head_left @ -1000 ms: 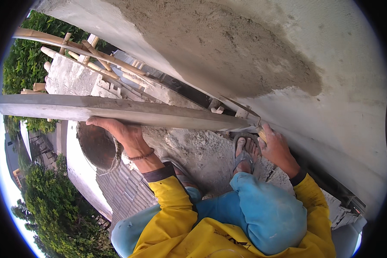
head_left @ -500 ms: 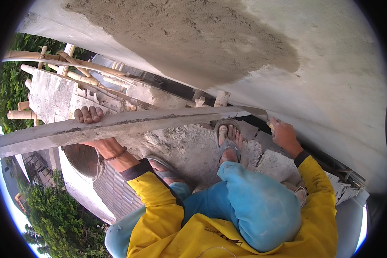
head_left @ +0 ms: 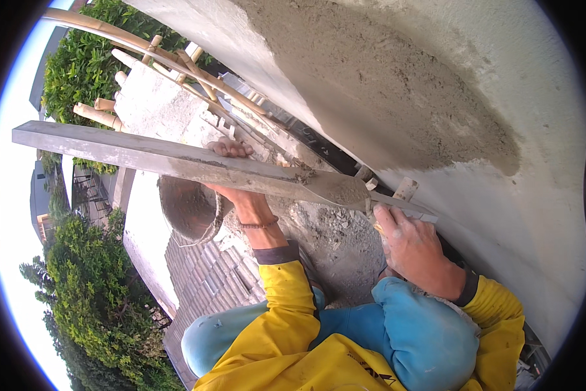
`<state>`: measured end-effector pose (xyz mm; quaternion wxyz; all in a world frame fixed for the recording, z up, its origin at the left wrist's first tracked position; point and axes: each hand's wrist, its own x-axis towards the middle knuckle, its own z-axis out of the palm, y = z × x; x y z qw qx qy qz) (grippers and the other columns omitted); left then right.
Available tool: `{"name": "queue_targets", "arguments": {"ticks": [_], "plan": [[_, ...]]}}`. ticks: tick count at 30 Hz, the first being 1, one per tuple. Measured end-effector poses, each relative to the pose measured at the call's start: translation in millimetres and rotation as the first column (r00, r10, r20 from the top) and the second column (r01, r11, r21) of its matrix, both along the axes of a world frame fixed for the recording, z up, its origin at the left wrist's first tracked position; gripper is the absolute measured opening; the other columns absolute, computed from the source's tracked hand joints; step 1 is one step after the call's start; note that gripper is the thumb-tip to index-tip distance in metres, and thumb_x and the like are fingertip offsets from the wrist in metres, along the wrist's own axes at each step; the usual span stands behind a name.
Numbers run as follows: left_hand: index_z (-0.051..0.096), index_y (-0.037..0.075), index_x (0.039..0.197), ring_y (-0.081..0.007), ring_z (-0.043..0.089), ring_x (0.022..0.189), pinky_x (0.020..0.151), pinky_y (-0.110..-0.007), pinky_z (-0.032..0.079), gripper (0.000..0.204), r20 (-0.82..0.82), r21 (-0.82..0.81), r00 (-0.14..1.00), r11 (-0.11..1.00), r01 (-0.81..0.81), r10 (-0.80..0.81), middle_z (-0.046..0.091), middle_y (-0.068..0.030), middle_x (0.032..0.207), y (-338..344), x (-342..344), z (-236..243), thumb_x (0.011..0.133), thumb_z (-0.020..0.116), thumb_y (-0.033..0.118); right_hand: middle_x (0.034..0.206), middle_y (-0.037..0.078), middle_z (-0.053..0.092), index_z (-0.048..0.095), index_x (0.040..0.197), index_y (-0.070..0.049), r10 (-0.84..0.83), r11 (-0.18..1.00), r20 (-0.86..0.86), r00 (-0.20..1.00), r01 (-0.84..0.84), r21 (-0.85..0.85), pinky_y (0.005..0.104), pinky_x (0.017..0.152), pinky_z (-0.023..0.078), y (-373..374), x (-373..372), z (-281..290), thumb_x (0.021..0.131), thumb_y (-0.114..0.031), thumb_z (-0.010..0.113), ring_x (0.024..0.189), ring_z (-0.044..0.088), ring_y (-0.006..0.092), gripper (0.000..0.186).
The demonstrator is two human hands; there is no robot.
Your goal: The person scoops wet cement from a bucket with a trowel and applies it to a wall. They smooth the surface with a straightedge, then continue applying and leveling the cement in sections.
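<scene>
A long grey metal straightedge (head_left: pixel 110 143) lies diagonally across my view, smeared with mortar. My left hand (head_left: pixel 244 205) is wrapped around it from below, fingertips over its top edge. In my right hand (head_left: pixel 410 244) is a trowel by its handle; the blade (head_left: pixel 335 192) rests along the straightedge with grey mortar on and around it. Beyond rises a pale plastered wall (head_left: pixel 534 215) bearing a broad, darker patch of fresh mortar (head_left: pixel 384 78). A dirty bucket (head_left: pixel 182 205) with a rope handle sits just below the straightedge, left of my left forearm.
I crouch on a narrow, rubble-strewn concrete ledge (head_left: pixel 332 247). Bamboo scaffolding (head_left: pixel 97 114) and boards border its far left side. Below are a tiled roof (head_left: pixel 201 280) and trees (head_left: pixel 84 293). A dark gap with bamboo pieces (head_left: pixel 407 189) runs along the wall's foot.
The straightedge's left end has risen again after dipping. My right hand with the trowel has moved down and left onto the straightedge's face, where the blade now shows with mortar.
</scene>
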<state>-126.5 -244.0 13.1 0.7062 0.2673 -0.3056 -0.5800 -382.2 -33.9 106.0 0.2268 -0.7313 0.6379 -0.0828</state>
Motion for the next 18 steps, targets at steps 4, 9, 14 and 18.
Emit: {"name": "queue_targets", "arguments": {"ticks": [4, 9, 14, 18], "plan": [[0.049, 0.011, 0.08, -0.0176, 0.05, 0.064, 0.065, -0.037, 0.05, 0.056, 0.001, 0.039, 0.995, 0.994, -0.104, 0.104, 0.046, -0.0037, 0.072, 1, 0, -4, 0.1, 0.032, 0.061, 0.091, 0.014, 0.064, 0.05, 0.117, -0.002, 0.044, 0.991, 0.009, 0.999, -0.042, -0.126, 0.0359, 0.051, 0.057, -26, 31, 16, 0.092, -0.008, 0.057, 0.066, 0.07, 0.0267, 0.027], [0.054, 0.008, 0.091, -0.0218, 0.054, 0.068, 0.063, -0.038, 0.05, 0.061, -0.023, 0.163, 0.978, 0.966, -0.203, 0.209, 0.05, -0.007, 0.074, 8, -10, -2, 0.1, 0.03, 0.064, 0.087, 0.013, 0.062, 0.049, 0.119, 0.0, 0.092, 0.975, 0.034, 0.995, -0.084, -0.204, 0.0326, 0.05, 0.057, -53, 57, 29, 0.091, -0.009, 0.059, 0.065, 0.07, 0.0246, 0.03], [0.055, 0.007, 0.104, -0.0253, 0.059, 0.071, 0.063, -0.041, 0.054, 0.077, 0.043, 0.256, 0.938, 0.904, -0.342, 0.343, 0.054, -0.0113, 0.078, 4, -17, -8, 0.094, 0.026, 0.078, 0.09, 0.017, 0.063, 0.049, 0.122, 0.002, 0.142, 0.952, 0.154, 0.978, -0.092, -0.291, 0.0322, 0.054, 0.057, -91, 75, 53, 0.091, -0.01, 0.06, 0.066, 0.07, 0.0268, 0.035], [0.032, 0.012, 0.149, -0.0213, 0.055, 0.105, 0.083, -0.037, 0.054, 0.098, 0.142, 0.222, 0.967, 0.946, -0.238, 0.21, 0.049, -0.012, 0.126, 4, -12, -6, 0.088, 0.024, 0.088, 0.103, 0.024, 0.062, 0.047, 0.125, 0.002, 0.214, 0.948, 0.641, 0.737, 0.001, -0.318, 0.0499, 0.067, 0.054, -97, 62, 56, 0.079, -0.002, 0.068, 0.08, 0.067, 0.0435, 0.051]]}}
